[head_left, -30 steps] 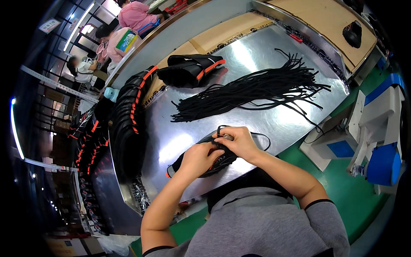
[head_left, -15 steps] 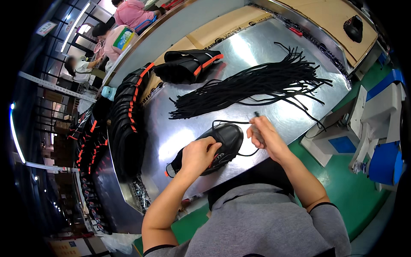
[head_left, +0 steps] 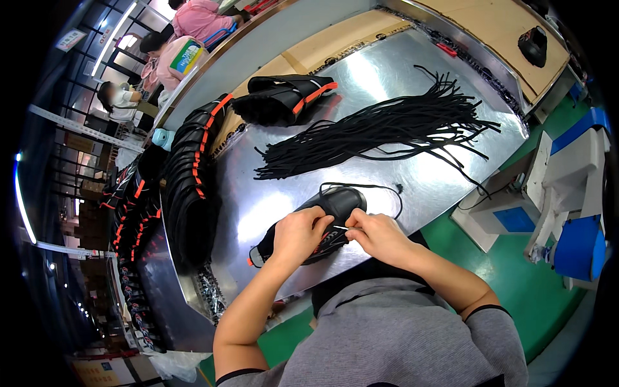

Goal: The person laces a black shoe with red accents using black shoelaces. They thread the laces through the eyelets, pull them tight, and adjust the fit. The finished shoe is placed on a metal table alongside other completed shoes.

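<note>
A black shoe (head_left: 348,201) lies on the metal tabletop in front of me, its toe pointing up and to the right. My left hand (head_left: 300,233) is closed on its upper by the lacing area, thumb and fingertips pinched together. Close beside it, my right hand (head_left: 374,233) pinches a thin silvery rod (head_left: 340,227) that reaches toward the eyelets; its tip is too small to make out. One black lace (head_left: 380,186) runs from the shoe past the toe and curves loosely on the right. Beyond the shoe lies a bundle of black laces (head_left: 361,132).
Nested black shoes with orange strips (head_left: 200,151) line the left side. Another pair (head_left: 280,100) sits at the back of the metal table (head_left: 258,193). A lone shoe (head_left: 533,46) rests on cardboard at far right, above a grey-and-blue machine (head_left: 567,193). Co-workers sit at far left.
My right hand has moved left and down from the lace to the shoe's eyelets, beside my left hand. The lace's free part now lies loose on the table. My left hand has stayed put.
</note>
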Demonstrator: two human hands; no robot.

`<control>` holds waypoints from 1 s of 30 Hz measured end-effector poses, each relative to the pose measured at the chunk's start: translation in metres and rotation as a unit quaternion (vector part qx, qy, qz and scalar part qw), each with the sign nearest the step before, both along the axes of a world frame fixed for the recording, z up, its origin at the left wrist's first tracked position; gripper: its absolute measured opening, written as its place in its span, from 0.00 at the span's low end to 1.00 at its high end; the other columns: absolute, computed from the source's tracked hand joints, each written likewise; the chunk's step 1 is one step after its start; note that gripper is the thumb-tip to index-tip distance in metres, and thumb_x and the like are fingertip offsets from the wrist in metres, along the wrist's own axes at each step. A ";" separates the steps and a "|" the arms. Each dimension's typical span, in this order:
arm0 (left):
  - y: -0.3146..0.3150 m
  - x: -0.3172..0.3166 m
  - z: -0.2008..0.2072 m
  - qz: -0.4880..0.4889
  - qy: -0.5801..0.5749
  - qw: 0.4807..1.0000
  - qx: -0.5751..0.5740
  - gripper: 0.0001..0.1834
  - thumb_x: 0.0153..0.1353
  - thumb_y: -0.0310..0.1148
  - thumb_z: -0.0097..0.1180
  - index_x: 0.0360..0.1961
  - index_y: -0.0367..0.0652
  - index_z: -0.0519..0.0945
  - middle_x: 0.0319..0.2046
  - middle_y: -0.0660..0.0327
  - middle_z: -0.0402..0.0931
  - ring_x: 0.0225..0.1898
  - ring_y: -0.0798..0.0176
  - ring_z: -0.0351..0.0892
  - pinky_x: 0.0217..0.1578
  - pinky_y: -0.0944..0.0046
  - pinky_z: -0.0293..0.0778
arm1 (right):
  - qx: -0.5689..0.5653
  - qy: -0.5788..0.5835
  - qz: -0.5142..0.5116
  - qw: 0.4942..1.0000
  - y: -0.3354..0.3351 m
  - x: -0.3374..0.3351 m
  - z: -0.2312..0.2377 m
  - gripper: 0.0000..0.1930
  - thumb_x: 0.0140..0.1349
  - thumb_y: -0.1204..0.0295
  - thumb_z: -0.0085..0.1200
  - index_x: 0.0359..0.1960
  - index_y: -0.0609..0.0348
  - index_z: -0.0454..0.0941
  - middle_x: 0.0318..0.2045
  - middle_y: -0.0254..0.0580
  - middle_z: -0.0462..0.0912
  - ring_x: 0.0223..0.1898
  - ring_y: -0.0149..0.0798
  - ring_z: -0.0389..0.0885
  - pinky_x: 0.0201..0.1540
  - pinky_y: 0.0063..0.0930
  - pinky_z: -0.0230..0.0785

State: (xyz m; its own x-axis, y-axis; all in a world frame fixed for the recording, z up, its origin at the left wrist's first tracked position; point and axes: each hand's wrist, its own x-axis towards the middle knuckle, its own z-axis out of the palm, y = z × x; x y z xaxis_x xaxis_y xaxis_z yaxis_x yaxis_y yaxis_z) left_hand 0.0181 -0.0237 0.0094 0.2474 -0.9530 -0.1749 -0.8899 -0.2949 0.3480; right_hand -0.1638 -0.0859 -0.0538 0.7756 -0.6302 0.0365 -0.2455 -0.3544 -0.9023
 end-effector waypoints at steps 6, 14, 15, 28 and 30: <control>-0.003 0.001 0.006 -0.004 0.045 0.999 0.027 0.12 0.60 0.41 0.61 0.31 0.42 0.84 0.22 0.54 0.80 0.24 0.51 0.81 0.29 0.56 0.75 | -0.014 0.011 0.007 1.000 -0.005 0.007 -0.004 0.11 0.63 0.68 0.56 0.41 0.61 0.70 0.28 0.51 0.82 0.32 0.57 0.82 0.34 0.49 0.71; 0.015 -0.006 0.008 -0.075 0.115 0.991 0.007 0.15 0.50 0.22 0.63 0.42 0.36 0.81 0.33 0.53 0.82 0.32 0.55 0.84 0.36 0.61 0.78 | -0.029 0.029 -0.029 0.999 0.006 0.035 -0.004 0.16 0.58 0.76 0.57 0.40 0.68 0.62 0.22 0.57 0.80 0.29 0.60 0.82 0.32 0.49 0.73; 0.019 -0.007 0.007 -0.085 0.095 0.992 -0.004 0.15 0.50 0.22 0.62 0.42 0.37 0.81 0.33 0.53 0.82 0.32 0.53 0.83 0.36 0.59 0.77 | -0.046 0.050 -0.028 0.997 0.012 0.041 -0.004 0.16 0.56 0.78 0.56 0.40 0.69 0.61 0.22 0.58 0.80 0.27 0.60 0.82 0.30 0.49 0.73; 0.082 0.016 0.010 -0.254 -0.075 0.930 -0.253 0.16 0.47 0.18 0.59 0.40 0.37 0.82 0.31 0.58 0.79 0.27 0.55 0.79 0.28 0.59 0.74 | 0.062 -0.023 -0.088 0.994 -0.046 -0.036 0.048 0.07 0.63 0.67 0.57 0.36 0.57 0.81 0.23 0.40 0.81 0.24 0.33 0.78 0.30 0.28 0.69; 0.085 0.013 0.008 -0.277 -0.089 0.913 -0.286 0.18 0.44 0.19 0.57 0.40 0.35 0.81 0.33 0.58 0.80 0.28 0.58 0.79 0.30 0.61 0.74 | 0.014 -0.009 -0.174 0.985 -0.076 -0.042 0.029 0.08 0.60 0.67 0.59 0.36 0.58 0.80 0.25 0.41 0.82 0.25 0.36 0.79 0.31 0.30 0.70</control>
